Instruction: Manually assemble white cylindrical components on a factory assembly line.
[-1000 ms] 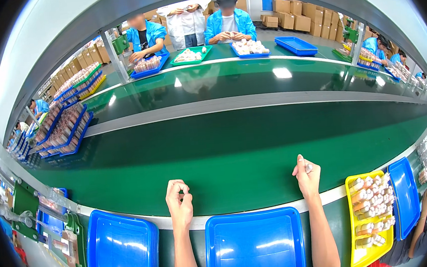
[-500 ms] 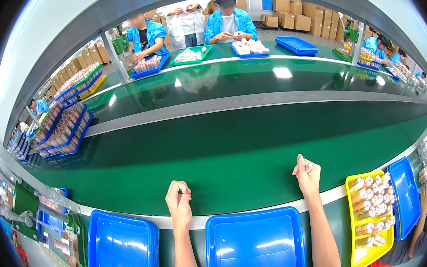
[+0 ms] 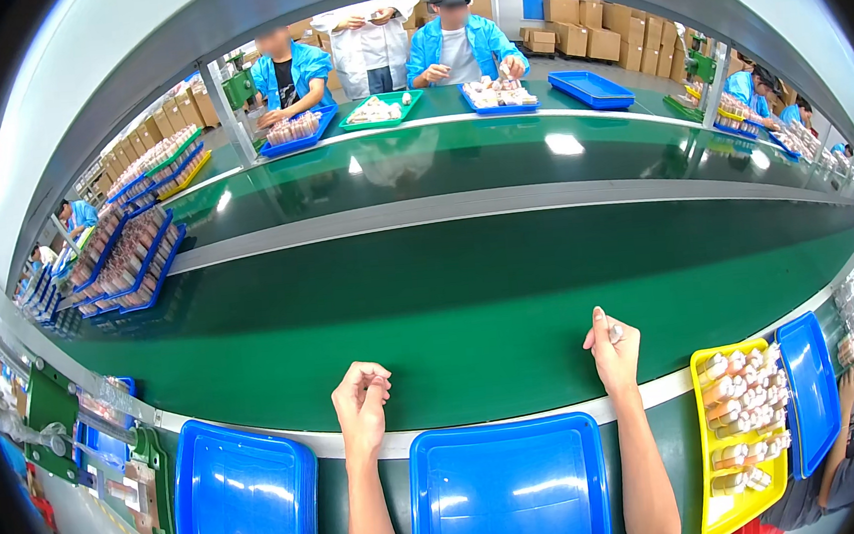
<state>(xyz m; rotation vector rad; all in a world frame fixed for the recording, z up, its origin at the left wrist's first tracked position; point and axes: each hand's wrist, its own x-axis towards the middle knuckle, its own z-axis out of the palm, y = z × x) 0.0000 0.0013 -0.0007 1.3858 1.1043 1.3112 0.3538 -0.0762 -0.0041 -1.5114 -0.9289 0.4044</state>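
Over the green belt (image 3: pixel 472 334), my left hand (image 3: pixel 361 403) has its fingers loosely curled, and nothing shows in it. Farther right, my right hand (image 3: pixel 615 358) is closed with the thumb pointing up. A small pale round-ended thing (image 3: pixel 617 333) shows at its curled fingers; its kind is too small to make out. Between my forearms lies a bare blue tray (image 3: pixel 510 491). Nearest my right forearm on the outer side is a yellow tray (image 3: pixel 712 506) holding several small bottles (image 3: pixel 725 412) with whitish tops.
Stacked blue trays (image 3: pixel 246 512) stand left of my left forearm. Another blue tray (image 3: pixel 810 387) leans beyond the yellow one. Full trays (image 3: pixel 136 260) sit at the far left. A metal rail (image 3: pixel 502 201) crosses the belt. Co-workers in blue (image 3: pixel 460 48) handle small items across it.
The fingers of my left hand have loosened slightly and shifted right. My right hand is nearly still. Across the belt, a co-worker's hands have moved apart, one reaching over the blue tray.
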